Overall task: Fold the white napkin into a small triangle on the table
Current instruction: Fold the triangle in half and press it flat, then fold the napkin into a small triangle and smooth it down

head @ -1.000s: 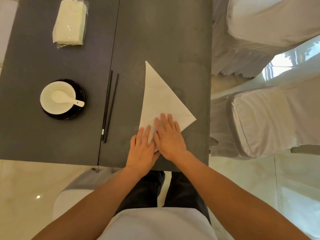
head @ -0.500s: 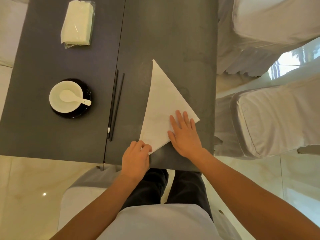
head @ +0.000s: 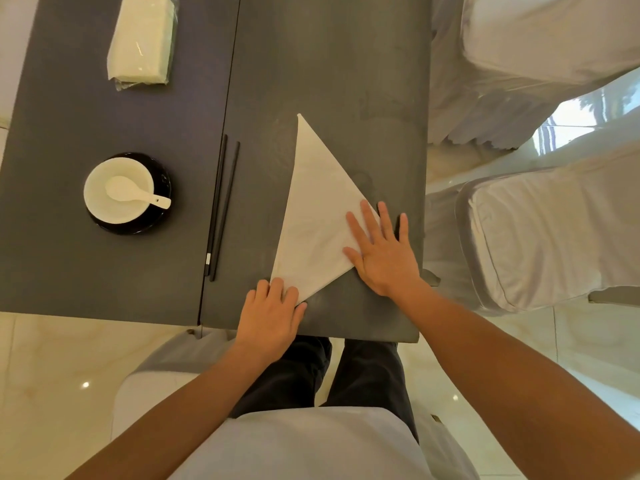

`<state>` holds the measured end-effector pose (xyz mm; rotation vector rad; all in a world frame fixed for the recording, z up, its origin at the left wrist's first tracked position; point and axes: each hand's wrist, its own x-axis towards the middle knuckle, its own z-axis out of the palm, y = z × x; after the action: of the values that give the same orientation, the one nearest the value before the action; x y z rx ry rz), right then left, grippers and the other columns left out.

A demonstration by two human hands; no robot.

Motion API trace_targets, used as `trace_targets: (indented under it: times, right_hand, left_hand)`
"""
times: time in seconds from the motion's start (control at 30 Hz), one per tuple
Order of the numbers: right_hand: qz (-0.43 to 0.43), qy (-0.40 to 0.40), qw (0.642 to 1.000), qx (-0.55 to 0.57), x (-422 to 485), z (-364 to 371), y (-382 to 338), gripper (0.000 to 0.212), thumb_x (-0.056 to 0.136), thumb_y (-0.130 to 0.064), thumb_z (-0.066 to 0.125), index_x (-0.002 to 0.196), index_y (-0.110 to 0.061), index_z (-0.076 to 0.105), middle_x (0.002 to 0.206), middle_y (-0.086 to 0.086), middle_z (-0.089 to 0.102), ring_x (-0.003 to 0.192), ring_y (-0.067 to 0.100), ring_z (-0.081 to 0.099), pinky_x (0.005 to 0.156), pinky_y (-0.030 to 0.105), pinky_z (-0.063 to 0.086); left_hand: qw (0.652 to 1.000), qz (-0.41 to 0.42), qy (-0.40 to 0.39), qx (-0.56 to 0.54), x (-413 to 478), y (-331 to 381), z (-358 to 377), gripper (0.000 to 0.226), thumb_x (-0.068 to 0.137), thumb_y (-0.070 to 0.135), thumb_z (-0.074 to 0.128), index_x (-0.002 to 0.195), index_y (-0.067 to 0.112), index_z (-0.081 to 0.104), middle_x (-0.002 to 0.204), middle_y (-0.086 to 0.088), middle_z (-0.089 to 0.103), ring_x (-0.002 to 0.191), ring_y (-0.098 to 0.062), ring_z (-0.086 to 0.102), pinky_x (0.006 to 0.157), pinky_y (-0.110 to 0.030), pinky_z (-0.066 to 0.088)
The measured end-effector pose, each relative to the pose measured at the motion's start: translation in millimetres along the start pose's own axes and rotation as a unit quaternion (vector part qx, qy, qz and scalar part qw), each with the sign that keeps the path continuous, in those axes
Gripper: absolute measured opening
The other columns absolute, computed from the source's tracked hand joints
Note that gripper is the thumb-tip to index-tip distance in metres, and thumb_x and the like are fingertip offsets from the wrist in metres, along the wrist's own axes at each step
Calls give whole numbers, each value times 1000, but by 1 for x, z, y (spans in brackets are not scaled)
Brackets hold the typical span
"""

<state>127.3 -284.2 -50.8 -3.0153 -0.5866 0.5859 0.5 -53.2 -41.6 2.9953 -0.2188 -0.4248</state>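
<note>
The white napkin [head: 313, 216] lies flat on the dark grey table [head: 329, 64] as a long triangle, its sharp tip pointing away from me. My left hand [head: 273, 315] rests with curled fingers on the napkin's near corner at the table's front. My right hand [head: 382, 251] lies flat, fingers spread, pressing the napkin's right corner; its outer fingers reach past the cloth onto the table.
Two black chopsticks [head: 221, 206] lie just left of the napkin. Farther left is a white bowl with a spoon [head: 119, 190] on a black saucer. A wrapped stack of napkins [head: 142, 39] sits at the far left. White-covered chairs [head: 540, 233] stand to the right.
My hands have spread apart along the napkin's near edge: the left slid back to the near corner and curled, the right slid out to the right corner. The napkin stays flat.
</note>
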Motion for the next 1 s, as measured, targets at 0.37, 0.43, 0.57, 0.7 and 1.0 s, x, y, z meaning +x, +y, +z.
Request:
trace_targets:
  times: [0.37,0.43,0.57,0.7,1.0]
  right_hand:
    - [51,-7,999,-15,25,-20,19,65,100,-53,14,154,-19,0,164,10,1,149,33,-3,118,62,5]
    - [53,2,999,-5,36,-31,16,63,101,-47,23,153,-13,12,162,13,10,149,36,3,118,61,10]
    - [43,41,994,88,78,-66,-8,53,98,-39,43,141,-9,38,146,14,41,130,38,35,103,49,38]
    - [79,14,975,208,124,-93,-36,47,94,-32,57,131,-5,45,130,17,48,114,39,49,89,47,46]
    - [101,-8,946,307,149,-103,-30,18,83,-12,60,97,-1,59,96,16,66,90,34,61,75,42,51]
  left_hand:
    - [999,31,-35,-21,-13,-21,-6,21,95,36,48,97,18,58,101,-6,61,85,-23,52,74,-34,47]
    - [999,28,-36,-24,-10,-28,-10,21,94,36,50,96,18,60,99,-5,62,85,-22,52,74,-33,47]
    - [999,1,12,-44,8,-24,-22,27,90,40,55,101,15,59,105,-8,60,90,-23,54,77,-36,50]
    - [999,26,-6,-46,32,1,-29,55,91,50,45,134,15,44,142,-16,42,128,-34,43,101,-47,43]
    - [997,23,-62,-45,61,27,-14,77,94,58,27,154,15,6,164,-13,-2,149,-35,-6,120,-53,11]
